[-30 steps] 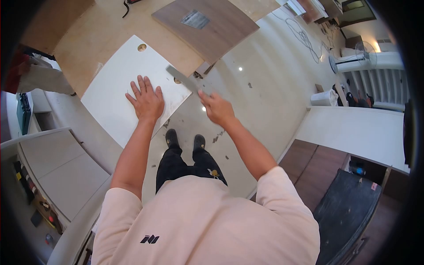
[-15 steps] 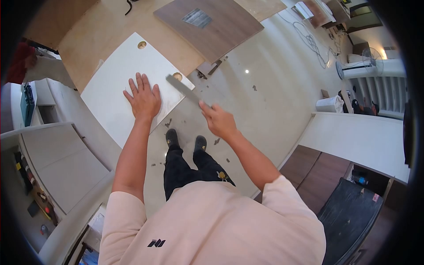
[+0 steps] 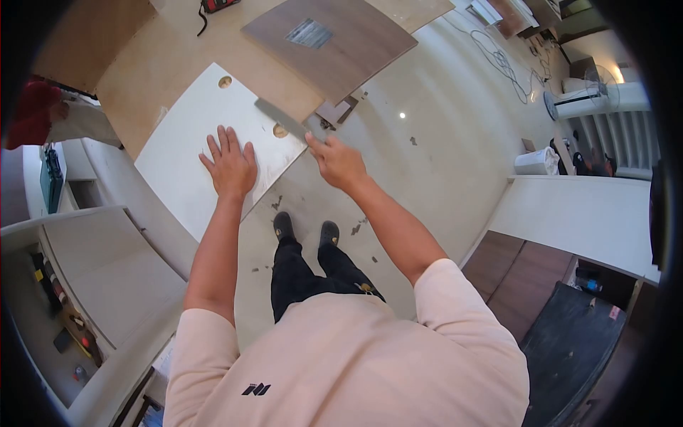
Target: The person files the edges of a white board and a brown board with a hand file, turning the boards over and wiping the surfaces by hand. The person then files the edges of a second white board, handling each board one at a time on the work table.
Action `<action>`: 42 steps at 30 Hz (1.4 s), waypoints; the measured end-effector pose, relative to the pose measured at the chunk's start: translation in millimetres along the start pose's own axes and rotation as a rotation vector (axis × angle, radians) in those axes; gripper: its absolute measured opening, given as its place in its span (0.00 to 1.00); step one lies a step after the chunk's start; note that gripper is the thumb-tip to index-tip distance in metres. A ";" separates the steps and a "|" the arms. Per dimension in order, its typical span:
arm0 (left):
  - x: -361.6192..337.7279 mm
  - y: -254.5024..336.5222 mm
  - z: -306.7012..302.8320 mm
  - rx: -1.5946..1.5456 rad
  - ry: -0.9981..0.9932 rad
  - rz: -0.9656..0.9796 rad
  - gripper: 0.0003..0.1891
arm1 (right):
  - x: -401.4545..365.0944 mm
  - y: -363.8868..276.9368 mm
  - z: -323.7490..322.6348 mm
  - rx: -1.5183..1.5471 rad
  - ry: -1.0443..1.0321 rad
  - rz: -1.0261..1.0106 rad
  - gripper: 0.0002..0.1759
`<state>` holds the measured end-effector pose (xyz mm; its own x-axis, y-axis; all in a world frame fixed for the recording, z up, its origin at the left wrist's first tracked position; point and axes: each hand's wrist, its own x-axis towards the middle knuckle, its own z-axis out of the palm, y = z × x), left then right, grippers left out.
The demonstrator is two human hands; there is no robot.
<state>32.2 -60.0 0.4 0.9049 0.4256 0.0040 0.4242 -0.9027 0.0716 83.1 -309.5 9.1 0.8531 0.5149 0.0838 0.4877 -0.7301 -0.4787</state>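
Note:
My left hand [image 3: 233, 169] lies flat with fingers spread on a white panel [image 3: 181, 142]. Two round cut-outs show near the panel's far right side, the nearer hole [image 3: 279, 131] close to its right corner. In my right hand [image 3: 339, 162] is a long, flat grey file [image 3: 281, 117], my fingers wrapped round its near end. The file's blade lies along the panel's far right edge, just beyond the nearer hole.
Beneath the panel is a plywood worktop [image 3: 135, 92], with a brown wood-grain board [image 3: 341, 43] farther back. A red-and-black tool [image 3: 219, 4] sits at the top. Scraps [image 3: 276, 202] litter the floor around my shoes. At left, a person in a red sleeve [image 3: 34, 110] stands near.
My right hand has pushed the file forward and to the left along the panel's edge. My left hand stays flat on the panel. The view has shifted slightly.

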 end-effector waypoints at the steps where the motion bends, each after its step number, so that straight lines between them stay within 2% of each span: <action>1: 0.5 -0.3 -0.5 0.005 0.001 0.001 0.34 | -15.6 0.1 -0.8 0.005 0.006 0.000 0.22; 5: -1.3 -0.3 2.3 0.009 0.026 0.010 0.34 | -82.8 -3.4 -5.7 0.074 -0.060 0.048 0.21; 11: -1.4 0.0 3.2 0.009 0.029 0.004 0.34 | -6.0 -7.2 -0.1 0.003 -0.057 0.027 0.22; 17: -1.8 1.1 -1.9 0.034 0.000 0.005 0.34 | -70.3 -16.5 7.7 0.053 -0.067 0.053 0.21; 20: 0.1 -0.5 1.7 0.001 -0.011 -0.009 0.34 | -12.0 -20.3 9.5 0.009 0.001 0.066 0.22; 23: 1.3 -0.3 -0.2 -0.016 -0.029 -0.017 0.34 | -27.9 -19.3 8.8 0.021 -0.050 0.068 0.22; 26: -0.5 0.5 0.6 -0.017 -0.012 -0.008 0.34 | -78.3 -25.2 3.9 0.129 -0.098 0.075 0.19; 32: 0.9 1.3 -4.1 -0.003 -0.043 -0.016 0.34 | -14.2 -20.6 3.1 -0.011 -0.048 0.088 0.22; 35: 0.5 0.1 0.0 -0.014 -0.017 -0.006 0.34 | -65.8 -27.8 -2.1 0.066 -0.153 0.096 0.23; 38: 0.1 -1.0 -0.8 -0.004 -0.029 0.001 0.34 | -48.7 -13.7 -1.9 0.039 -0.054 0.140 0.23; 42: 3.4 1.7 -3.0 -0.018 -0.039 0.003 0.35 | -32.2 -1.6 -36.2 0.117 0.105 0.205 0.22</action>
<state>35.9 -59.9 3.6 0.9069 0.4200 -0.0348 0.4214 -0.9024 0.0900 61.5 -341.2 38.9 0.9495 0.3078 0.0617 0.2830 -0.7543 -0.5925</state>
